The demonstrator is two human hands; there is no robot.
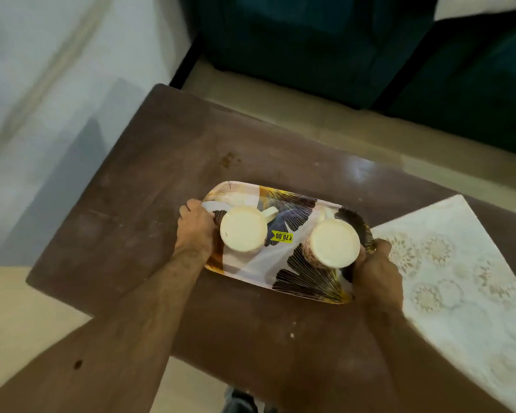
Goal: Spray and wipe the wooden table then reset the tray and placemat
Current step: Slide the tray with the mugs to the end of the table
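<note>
The dark brown wooden table (149,204) is showing dusty smears and small pale specks on its top. The oblong tray with a leaf pattern in white, black and gold (283,260) is lying across the middle of it, carrying a yellow price sticker and two cream mugs standing upside down. The pale placemat with a lace-like flower pattern (465,278) is lying flat at the right side of the table, just beside the tray's right end.

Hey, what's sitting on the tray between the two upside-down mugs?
In the head view, a yellow price sticker lies on the tray, between the left mug and the right mug.
</note>
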